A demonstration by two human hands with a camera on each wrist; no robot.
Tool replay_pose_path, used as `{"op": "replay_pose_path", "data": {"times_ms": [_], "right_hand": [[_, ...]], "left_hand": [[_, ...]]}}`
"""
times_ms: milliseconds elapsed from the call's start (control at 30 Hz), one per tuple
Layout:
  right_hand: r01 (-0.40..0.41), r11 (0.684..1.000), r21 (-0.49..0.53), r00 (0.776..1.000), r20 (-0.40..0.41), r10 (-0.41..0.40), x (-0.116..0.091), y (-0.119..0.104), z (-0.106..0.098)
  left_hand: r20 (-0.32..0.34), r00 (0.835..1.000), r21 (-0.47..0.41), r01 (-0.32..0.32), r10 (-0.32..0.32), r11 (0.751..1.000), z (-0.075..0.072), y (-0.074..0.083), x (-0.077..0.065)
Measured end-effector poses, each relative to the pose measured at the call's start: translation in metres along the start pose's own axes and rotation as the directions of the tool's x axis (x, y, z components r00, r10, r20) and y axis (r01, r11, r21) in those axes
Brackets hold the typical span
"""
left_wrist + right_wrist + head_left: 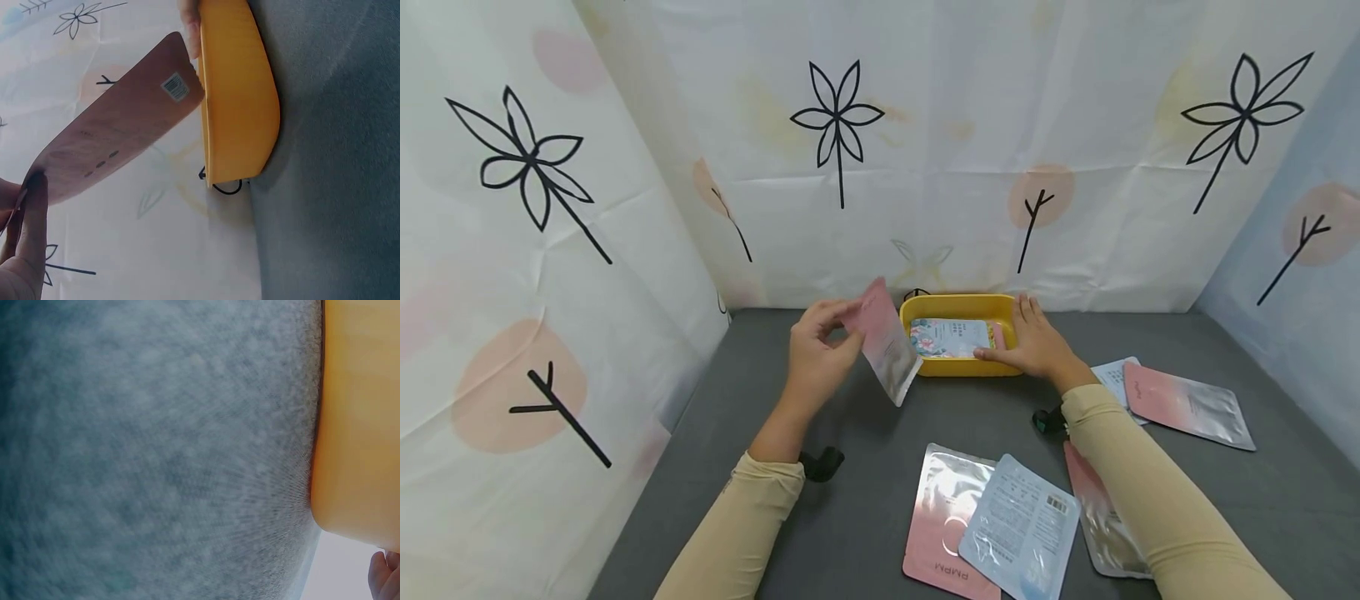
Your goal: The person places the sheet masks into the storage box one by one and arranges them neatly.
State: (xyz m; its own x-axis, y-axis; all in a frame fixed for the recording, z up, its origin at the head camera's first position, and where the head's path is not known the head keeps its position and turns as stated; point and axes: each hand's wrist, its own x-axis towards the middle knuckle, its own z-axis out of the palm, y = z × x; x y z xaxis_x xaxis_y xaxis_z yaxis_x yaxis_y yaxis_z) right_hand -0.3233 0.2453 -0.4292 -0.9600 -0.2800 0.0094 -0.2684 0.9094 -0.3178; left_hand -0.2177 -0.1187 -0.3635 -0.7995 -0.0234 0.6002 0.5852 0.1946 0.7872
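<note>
My left hand [822, 354] pinches a pink-and-silver sachet [883, 342] by its upper edge, holding it tilted in the air beside a yellow bin [962, 367]. The back of this sachet [125, 119], with a barcode, faces the left wrist camera, its lower corner close to the bin's rim. At the bin's right end, my right hand [1037, 342] holds the rim, thumb over the front edge and fingers toward the back corner. Inside the bin lies a light-blue floral sachet [951, 337], with a bit of pink [997, 336] showing at its right end.
Near the front, a pink-and-silver sachet [940, 525] lies partly under a light-blue sachet [1022, 525]. Another pink one [1105, 525] is partly hidden by the right sleeve. Farther right, a pink sachet [1187, 404] overlaps a blue one [1111, 379]. A patterned curtain [925, 208] hangs behind the table.
</note>
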Motion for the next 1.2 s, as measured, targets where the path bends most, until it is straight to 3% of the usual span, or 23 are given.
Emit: {"op": "replay_pose_path", "data": {"times_ms": [233,733,900,1200], "right_hand": [[-0.009,1.0,-0.008,1.0,0.0,0.009,0.0,0.001,0.002],[0.005,1.0,-0.01,1.0,-0.011,-0.005,0.004,0.001,0.001],[0.001,1.0,-0.005,1.0,-0.019,-0.001,0.007,0.003,0.001],[-0.002,1.0,-0.017,1.0,-0.006,0.002,0.005,0.003,0.001]], "left_hand": [[-0.101,0.995,-0.057,0.004,-0.01,0.998,0.016,-0.009,0.008],[-0.214,0.975,-0.105,0.04,-0.062,0.994,0.035,-0.03,0.011],[-0.204,0.976,-0.1,0.058,-0.078,0.993,0.039,-0.035,0.009],[-0.094,0.981,-0.106,0.157,-0.168,0.982,0.044,-0.045,0.004]]}}
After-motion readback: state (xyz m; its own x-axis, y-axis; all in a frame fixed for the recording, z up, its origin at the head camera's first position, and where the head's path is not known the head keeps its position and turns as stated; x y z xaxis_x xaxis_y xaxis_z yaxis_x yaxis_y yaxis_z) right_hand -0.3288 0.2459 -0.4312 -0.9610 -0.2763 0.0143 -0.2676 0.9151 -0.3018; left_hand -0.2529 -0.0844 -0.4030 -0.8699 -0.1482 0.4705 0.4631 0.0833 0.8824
